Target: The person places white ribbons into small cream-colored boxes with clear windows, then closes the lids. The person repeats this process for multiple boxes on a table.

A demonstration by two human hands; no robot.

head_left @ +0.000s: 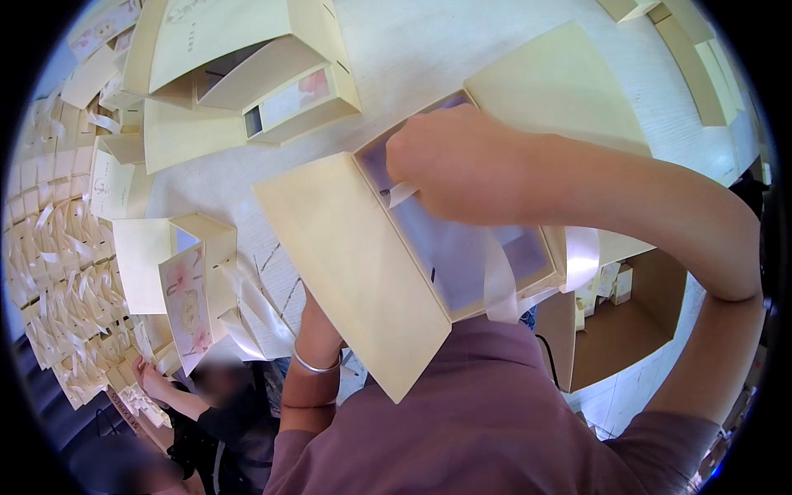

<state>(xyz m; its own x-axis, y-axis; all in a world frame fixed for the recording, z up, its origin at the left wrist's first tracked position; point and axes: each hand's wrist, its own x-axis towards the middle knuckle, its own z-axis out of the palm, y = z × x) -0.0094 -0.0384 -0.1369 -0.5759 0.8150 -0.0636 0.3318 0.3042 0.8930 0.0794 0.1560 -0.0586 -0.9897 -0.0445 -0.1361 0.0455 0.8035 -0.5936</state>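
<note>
Head view — open cream box [355,268] below the right hand's grip [454,165] — curled, pinch unclear

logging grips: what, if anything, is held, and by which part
Right hand apparently grips the pale ribbon near the box wall; left hand is hidden, can't tell.
</note>
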